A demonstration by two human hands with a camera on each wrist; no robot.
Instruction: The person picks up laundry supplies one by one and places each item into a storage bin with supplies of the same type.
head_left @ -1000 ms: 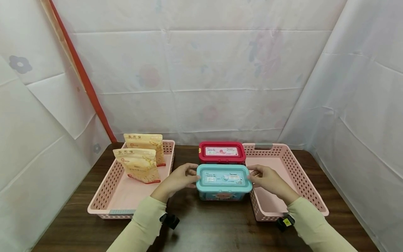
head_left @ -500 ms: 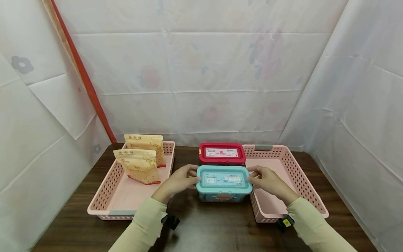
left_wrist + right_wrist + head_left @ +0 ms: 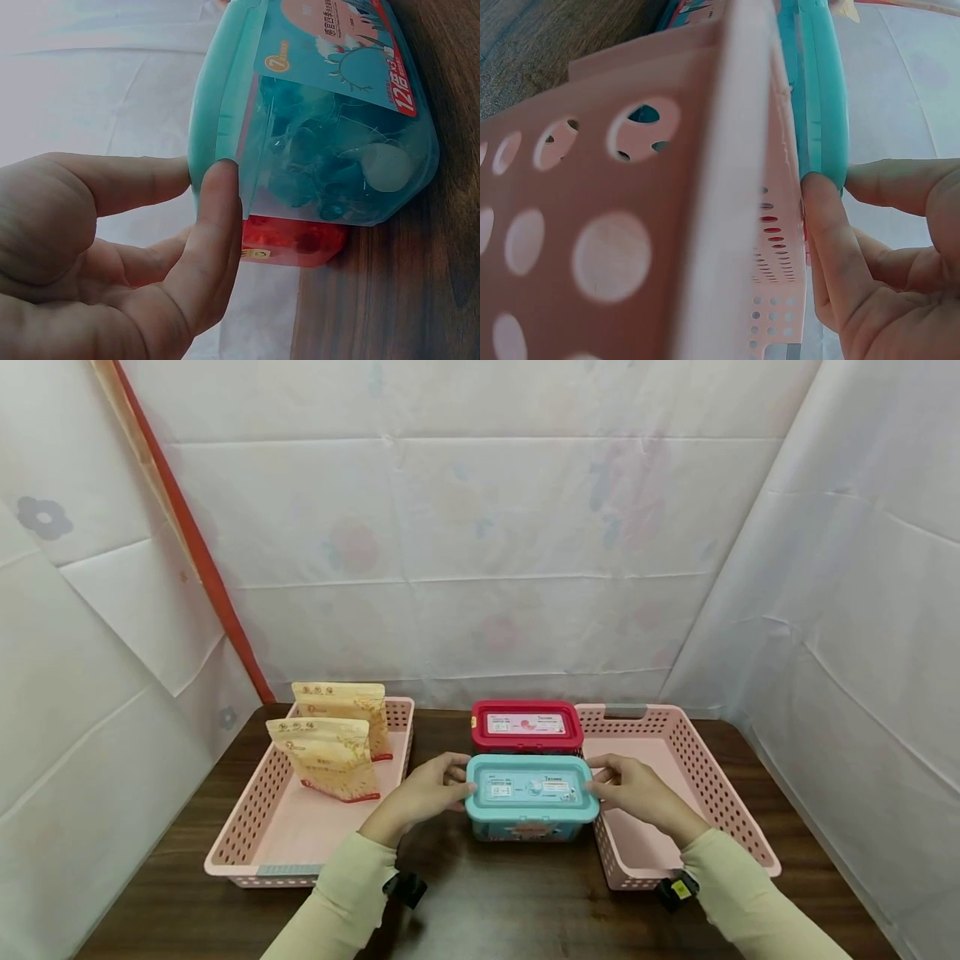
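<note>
A teal-lidded plastic tub (image 3: 532, 789) of laundry pods stands on the dark wooden table between two pink baskets. My left hand (image 3: 431, 792) pinches the left end of its lid, thumb on top and fingers under the rim, as the left wrist view shows. At the opposite end my right hand (image 3: 633, 789) pinches the lid rim the same way. Through the clear wall of the tub (image 3: 337, 150) blue and white pods show. Right behind it sits a similar tub with a red lid (image 3: 527, 724), its lower part mostly hidden.
The left pink basket (image 3: 243, 814) holds two upright yellow pouches (image 3: 333, 760) (image 3: 352, 706). A right pink basket (image 3: 720, 785) stands close beside the tubs, its perforated wall (image 3: 607, 187) below my right hand. A white patterned cloth (image 3: 480, 527) hangs around the table's back and sides.
Both hands keep the same pinch on the teal tub's lid, and the tub stays in place. Only the head view shifts slightly.
</note>
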